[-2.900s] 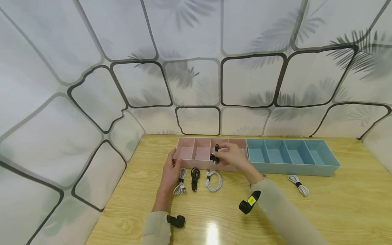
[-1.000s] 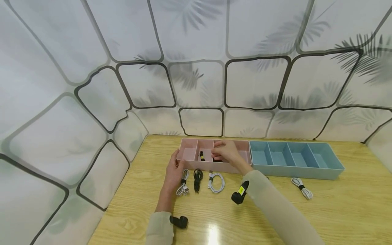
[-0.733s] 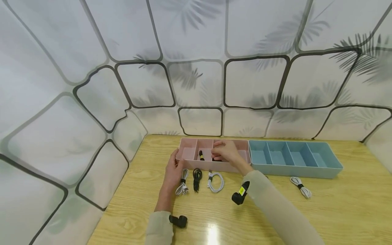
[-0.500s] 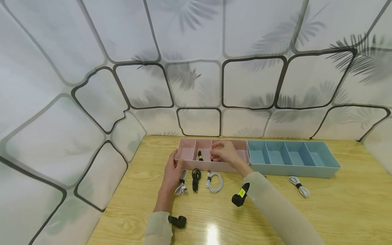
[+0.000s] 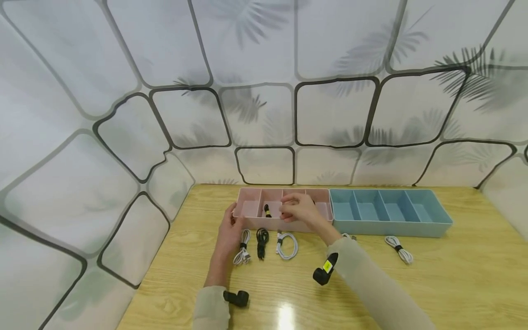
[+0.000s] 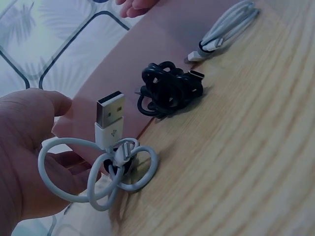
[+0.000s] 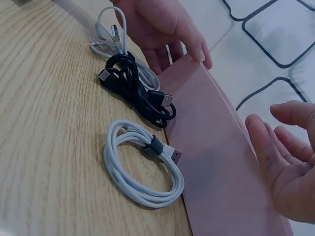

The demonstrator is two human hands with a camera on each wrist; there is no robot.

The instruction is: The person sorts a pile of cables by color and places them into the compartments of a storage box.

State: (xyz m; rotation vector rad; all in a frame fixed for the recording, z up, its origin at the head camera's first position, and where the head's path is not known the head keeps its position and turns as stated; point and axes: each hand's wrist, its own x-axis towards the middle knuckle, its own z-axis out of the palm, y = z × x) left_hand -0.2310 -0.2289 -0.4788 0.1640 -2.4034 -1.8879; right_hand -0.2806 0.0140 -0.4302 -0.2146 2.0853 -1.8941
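My left hand (image 5: 229, 233) holds the left end of a pink divided box (image 5: 284, 224), thumb at the front corner and fingers round the side. My right hand (image 5: 300, 210) hovers over the box's third compartment; in the right wrist view its thumb and fingers stand apart with nothing between them. A black cable with a yellow band (image 5: 267, 211) lies in the second compartment. The third compartment is mostly hidden by the hand. Along the box's front lie a bundled white cable (image 6: 123, 167), a bundled black cable (image 5: 262, 243) and a coiled white cable (image 7: 142, 164).
A blue divided box (image 5: 392, 228) adjoins the pink box on the right. Another tied white cable (image 5: 398, 250) lies in front of it. Part of a further cable (image 5: 349, 236) shows beyond the right sleeve. A patterned curtain (image 5: 264, 119) stands behind the wooden table (image 5: 284, 284).
Earlier my right hand held a black cable over the third compartment; now it is lifted slightly with nothing in its fingers. The yellow-banded cable has appeared in the second compartment. My left hand stays put.
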